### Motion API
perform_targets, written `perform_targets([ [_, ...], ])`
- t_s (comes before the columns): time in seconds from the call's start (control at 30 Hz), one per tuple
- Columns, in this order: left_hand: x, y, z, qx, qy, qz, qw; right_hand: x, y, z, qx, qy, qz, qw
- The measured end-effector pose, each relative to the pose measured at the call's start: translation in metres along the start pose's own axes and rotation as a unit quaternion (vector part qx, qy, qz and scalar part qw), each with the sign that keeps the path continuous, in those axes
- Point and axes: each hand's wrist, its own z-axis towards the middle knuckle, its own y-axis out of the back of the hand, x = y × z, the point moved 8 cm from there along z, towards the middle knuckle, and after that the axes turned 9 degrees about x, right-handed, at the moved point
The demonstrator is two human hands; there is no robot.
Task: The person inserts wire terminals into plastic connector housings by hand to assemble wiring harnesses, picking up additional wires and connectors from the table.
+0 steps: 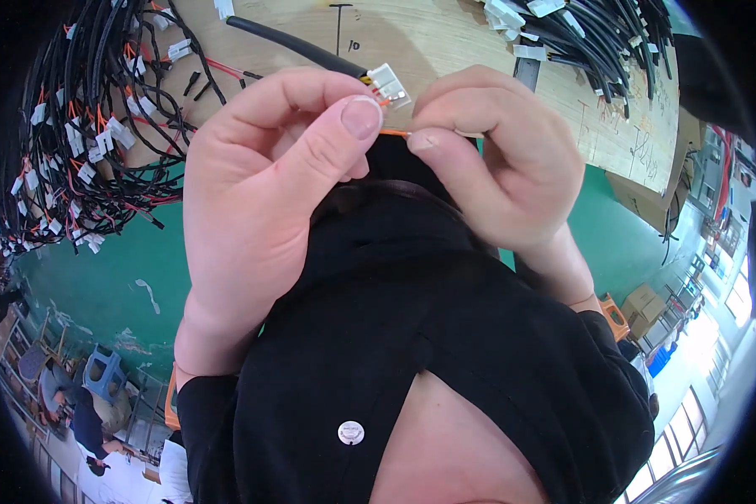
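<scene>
My left hand (256, 181) is closed, thumb and forefinger pinched at a small white plug connector (390, 86). A thick black cable (298, 52) runs to that connector from the upper left, with yellow wires showing at its end. From the left fingertips a thin orange wire (394, 132) stretches across to my right hand (512, 155). The right thumb and forefinger are pressed together on this wire, and its far end is hidden in them. Both hands are raised in front of my body, over the near edge of the wooden table (445, 34).
A heap of black wire harnesses (101, 109) with white connectors hangs over the table's left edge. Black cables (596, 46) with white ends lie at the far right. A cardboard box (634, 202) stands below the right edge. Another person (84, 420) and a blue stool (105, 371) are at lower left.
</scene>
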Motion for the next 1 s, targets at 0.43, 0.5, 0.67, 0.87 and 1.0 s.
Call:
perform_targets([
  [0.43,-0.017,-0.006,0.002,0.027,-0.124,0.153,0.980,-0.047,-0.042,-0.012,0.010,-0.360,0.515,0.778],
  [0.5,-0.020,-0.003,-0.001,-0.005,-0.135,0.168,0.976,-0.044,-0.042,-0.011,0.007,-0.362,0.514,0.778],
  [0.67,-0.023,-0.005,-0.003,-0.015,-0.147,0.212,0.966,-0.043,-0.040,-0.010,0.009,-0.369,0.508,0.778],
  [0.87,-0.026,-0.007,-0.003,-0.008,-0.158,0.255,0.954,-0.043,-0.039,-0.011,0.006,-0.369,0.509,0.777],
  [1.0,-0.026,-0.009,-0.004,0.000,-0.168,0.266,0.949,-0.043,-0.038,-0.012,0.001,-0.375,0.489,0.787],
])
